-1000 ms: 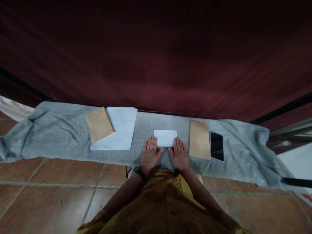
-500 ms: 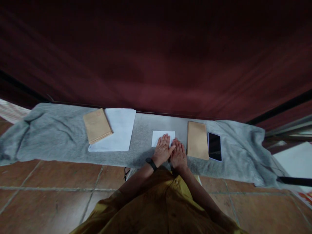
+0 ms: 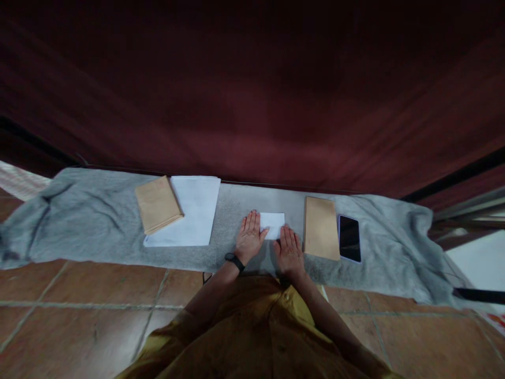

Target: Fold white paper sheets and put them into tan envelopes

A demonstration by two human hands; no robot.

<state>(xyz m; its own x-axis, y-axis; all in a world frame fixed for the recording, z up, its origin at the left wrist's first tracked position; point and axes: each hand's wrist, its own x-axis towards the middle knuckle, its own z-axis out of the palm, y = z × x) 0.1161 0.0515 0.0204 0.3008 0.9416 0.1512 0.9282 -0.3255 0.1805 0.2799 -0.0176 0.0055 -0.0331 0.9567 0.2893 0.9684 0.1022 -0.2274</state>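
A small white rectangle of folded paper (image 3: 273, 220) lies flat on the grey cloth (image 3: 244, 196), between my two hands. My left hand (image 3: 249, 237), with a dark band on its wrist, lies flat over the paper's left end, fingers stretched out and thumb on its lower part. At the lower right corner rests my right hand (image 3: 290, 250), also flat with its fingers extended. Just right of that hand is a stack of brown envelopes (image 3: 321, 229).
A dark phone (image 3: 349, 238) in a pale purple case lies right of the envelopes. On the left, more brown envelopes (image 3: 158, 205) overlap a stack of white sheets (image 3: 195, 210). A dark red panel (image 3: 252, 121) rises behind the cloth; tiled floor (image 3: 98, 284) shows in front.
My left hand has slid left across the paper, from its middle to its left end, and uncovered more of it. My right hand has stayed nearly in place.
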